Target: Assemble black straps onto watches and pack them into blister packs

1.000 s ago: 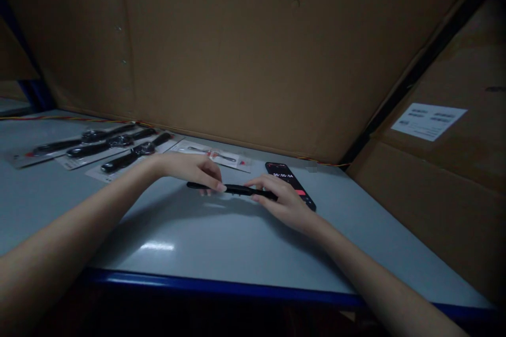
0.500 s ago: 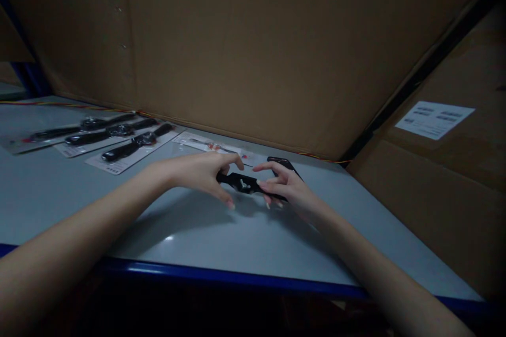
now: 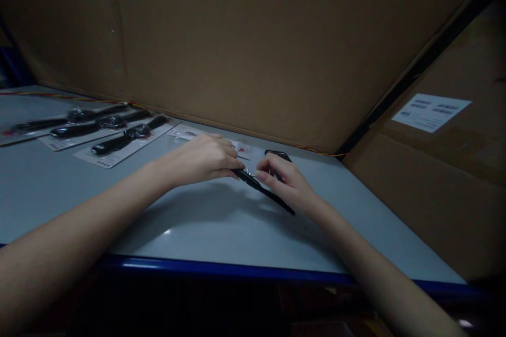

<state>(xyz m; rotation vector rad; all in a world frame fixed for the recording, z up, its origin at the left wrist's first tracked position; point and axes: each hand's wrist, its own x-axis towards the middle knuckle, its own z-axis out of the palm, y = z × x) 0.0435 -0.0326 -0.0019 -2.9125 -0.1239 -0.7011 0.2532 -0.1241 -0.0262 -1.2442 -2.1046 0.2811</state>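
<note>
A black two-handled tool that looks like a spokeshave (image 3: 272, 196) is held above the grey tabletop, tilted with one handle pointing down to the right. My left hand (image 3: 207, 158) is closed around its far-left handle, which is mostly hidden under the fingers. At the tool's middle, my right hand (image 3: 282, 176) pinches thumb and forefinger at the small silver metal parts (image 3: 249, 172). Its lower right handle is free of both hands. Behind my right hand lies a black phone-like object (image 3: 279, 155), partly covered.
Several carded black tools in clear plastic (image 3: 126, 139) lie at the left. A flat white package (image 3: 182, 131) sits behind my left hand. Cardboard walls (image 3: 237, 52) stand behind and at the right, where a white label (image 3: 431, 112) is stuck. Twisted wires (image 3: 59, 96) run along the back.
My left hand has closed round its handle. My right hand has let go of the right handle and moved to the metal parts. The tool has turned, its right end dipping.
</note>
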